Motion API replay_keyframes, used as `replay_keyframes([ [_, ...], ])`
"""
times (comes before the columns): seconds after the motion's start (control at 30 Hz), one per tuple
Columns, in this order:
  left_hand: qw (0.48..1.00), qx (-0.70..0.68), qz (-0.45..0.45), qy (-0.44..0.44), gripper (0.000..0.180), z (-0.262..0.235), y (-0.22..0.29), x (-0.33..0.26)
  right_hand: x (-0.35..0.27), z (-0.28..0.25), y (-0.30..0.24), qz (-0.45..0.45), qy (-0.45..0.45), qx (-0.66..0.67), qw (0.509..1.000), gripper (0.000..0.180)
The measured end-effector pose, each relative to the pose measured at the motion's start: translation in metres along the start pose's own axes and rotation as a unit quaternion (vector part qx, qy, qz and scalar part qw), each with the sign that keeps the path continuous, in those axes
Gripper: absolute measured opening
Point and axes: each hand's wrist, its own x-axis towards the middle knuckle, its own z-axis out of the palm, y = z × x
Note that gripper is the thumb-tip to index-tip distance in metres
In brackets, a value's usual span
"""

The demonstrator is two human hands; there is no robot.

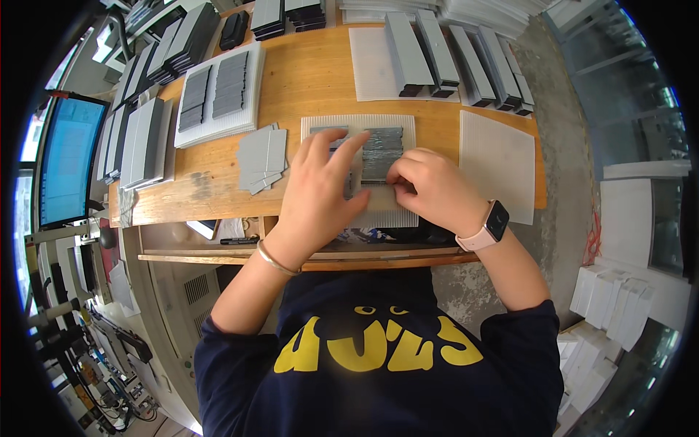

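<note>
In front of me a white ribbed plastic board (pixel 393 218) carries two rows of thin dark-grey pieces. The right-hand row of grey pieces (pixel 383 153) shows plainly; my left hand mostly covers the other. My left hand (pixel 315 191) hovers over the board's left part, fingers and thumb spread apart, with nothing seen between them. My right hand (pixel 435 183) is at the near right corner of the right-hand row. Its fingers are curled and pinched together against that edge; what lies between the fingertips is hidden.
Loose flat grey cards (pixel 262 156) lie left of the board. Farther left, a stack of white boards (pixel 255 95) bears more grey rows. Long grey blocks (pixel 408 58) stand at the back right; a white sheet (pixel 495 160) lies nearer. Below the table edge, an open drawer (pixel 196 251) holds a pen.
</note>
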Motion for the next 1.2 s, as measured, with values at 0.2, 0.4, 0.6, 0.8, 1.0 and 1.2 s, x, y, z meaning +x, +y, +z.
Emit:
replay_keyframes([
  [0.2,0.997,0.068,0.034,-0.012,0.065,0.009,-0.006,0.007,0.004,0.001,-0.001,0.006,-0.006,-0.017,1.000,0.008],
  [0.4,0.998,0.059,0.026,-0.020,0.065,0.011,-0.008,0.009,0.005,0.001,0.000,0.000,0.009,-0.023,1.000,0.010],
  [0.6,0.998,0.049,0.018,-0.024,0.065,0.012,-0.009,0.009,0.006,0.000,-0.003,0.017,0.015,-0.011,1.000,0.011],
  [0.8,0.997,0.070,0.016,-0.015,0.069,0.014,-0.008,0.011,0.007,0.006,-0.001,0.027,0.042,-0.005,0.999,0.011],
  [1.0,0.994,0.102,0.029,0.003,0.068,0.015,-0.008,0.013,0.006,0.006,0.000,0.042,0.046,-0.005,0.998,0.011],
  [1.2,0.994,0.107,0.028,0.013,0.066,0.017,-0.006,0.014,0.005,0.005,0.002,0.048,0.050,-0.006,0.998,0.010],
])
